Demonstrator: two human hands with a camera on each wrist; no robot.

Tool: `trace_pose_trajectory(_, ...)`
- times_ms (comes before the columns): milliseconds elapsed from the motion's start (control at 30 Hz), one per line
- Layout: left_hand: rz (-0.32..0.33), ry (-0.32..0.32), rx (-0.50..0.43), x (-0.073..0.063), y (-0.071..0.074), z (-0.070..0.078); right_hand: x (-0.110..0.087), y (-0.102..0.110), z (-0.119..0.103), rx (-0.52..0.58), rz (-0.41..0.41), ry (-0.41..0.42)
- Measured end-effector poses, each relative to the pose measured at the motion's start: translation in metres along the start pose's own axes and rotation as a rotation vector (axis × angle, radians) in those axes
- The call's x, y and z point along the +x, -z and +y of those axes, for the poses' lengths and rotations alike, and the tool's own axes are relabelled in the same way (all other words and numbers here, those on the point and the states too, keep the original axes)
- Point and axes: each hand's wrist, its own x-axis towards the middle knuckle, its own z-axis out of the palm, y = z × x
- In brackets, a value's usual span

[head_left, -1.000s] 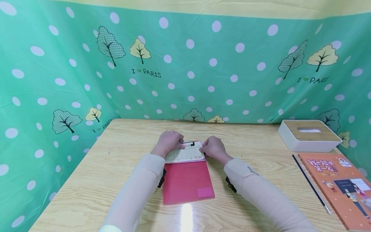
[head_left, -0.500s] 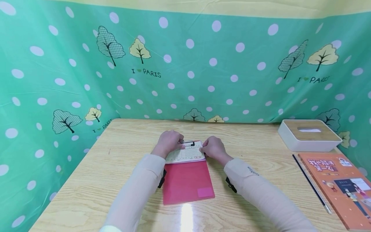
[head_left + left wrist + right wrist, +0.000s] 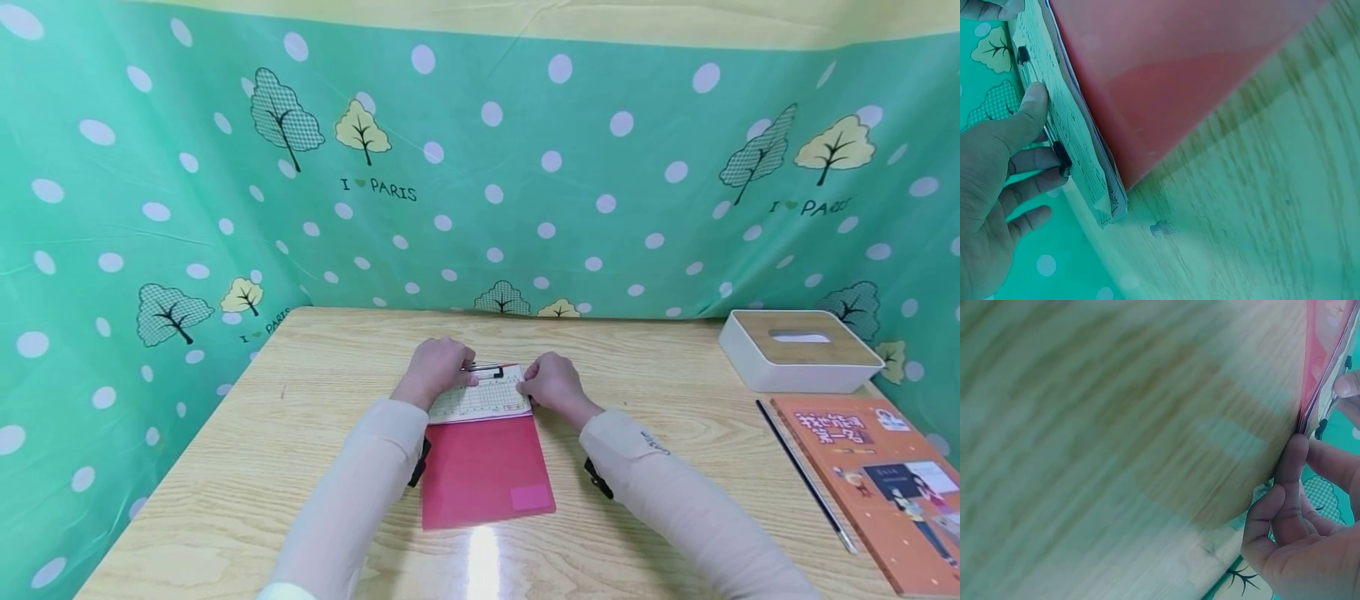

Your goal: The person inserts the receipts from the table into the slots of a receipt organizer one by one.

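Observation:
A red plastic folder (image 3: 483, 471) lies on the wooden table, with printed sheets of paper (image 3: 480, 404) across its far part. A metal clip with black ends (image 3: 1062, 160) runs along the top of the sheets. My left hand (image 3: 438, 368) holds the clip, its thumb on the near face and its other fingers behind. With thumb and index finger, my right hand (image 3: 553, 382) pinches the right edge of the sheets near the clip. In the right wrist view, the right fingertips (image 3: 1298, 445) meet at the corner of the stack. Behind the papers, the left fingers are partly hidden.
At the back right stands a white tissue box (image 3: 780, 375) with a wooden lid. A pencil (image 3: 806, 475) and an orange book (image 3: 847, 483) lie in front of it. A green polka-dot cloth (image 3: 480, 167) hangs along the table's back edge.

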Motion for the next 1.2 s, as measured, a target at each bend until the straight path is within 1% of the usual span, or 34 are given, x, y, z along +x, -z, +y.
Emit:
trace_pose_trajectory(200, -0.012, 0.009, -0.008, 0.001, -0.002, -0.001, 0.000, 0.000, 0.002, 0.009, -0.011, 0.015)
trace_pose_trajectory(300, -0.014, 0.011, -0.020, 0.002, -0.004, -0.002, -0.001, 0.001, 0.003, -0.040, -0.024, 0.049)
trace_pose_trajectory(367, -0.013, 0.006, -0.022, 0.002, -0.005, -0.003, -0.004, 0.001, 0.002, -0.101, -0.035, 0.093)
trace_pose_trajectory(433, -0.013, 0.000, -0.025, 0.002, -0.005, -0.003, -0.007, 0.000, 0.000, -0.186, -0.048, 0.172)
trace_pose_trajectory(567, -0.016, -0.009, -0.018, 0.002, -0.003, -0.003, -0.015, -0.003, -0.006, -0.316, -0.100, 0.397)
trace_pose_trajectory(667, -0.007, -0.017, -0.019, 0.002, -0.002, -0.003, -0.019, -0.005, -0.007, -0.373, -0.149, 0.556)
trace_pose_trajectory(767, -0.009, -0.030, -0.033, 0.002, -0.002, -0.003, -0.018, -0.008, -0.004, -0.422, -0.164, 0.665)
trace_pose_trajectory(867, -0.033, -0.034, -0.046, 0.000, 0.000, -0.006, -0.017, -0.011, -0.002, -0.439, -0.155, 0.714)
trace_pose_trajectory(967, -0.051, -0.043, -0.047, -0.001, 0.001, -0.009, -0.017, -0.013, -0.001, -0.432, -0.148, 0.736)
trace_pose_trajectory(1067, -0.051, -0.065, -0.037, -0.001, 0.001, -0.011, -0.018, -0.013, -0.002, -0.429, -0.136, 0.755)
trace_pose_trajectory(1200, -0.037, -0.098, -0.017, -0.001, 0.001, -0.008, -0.019, -0.012, -0.003, -0.435, -0.124, 0.755)
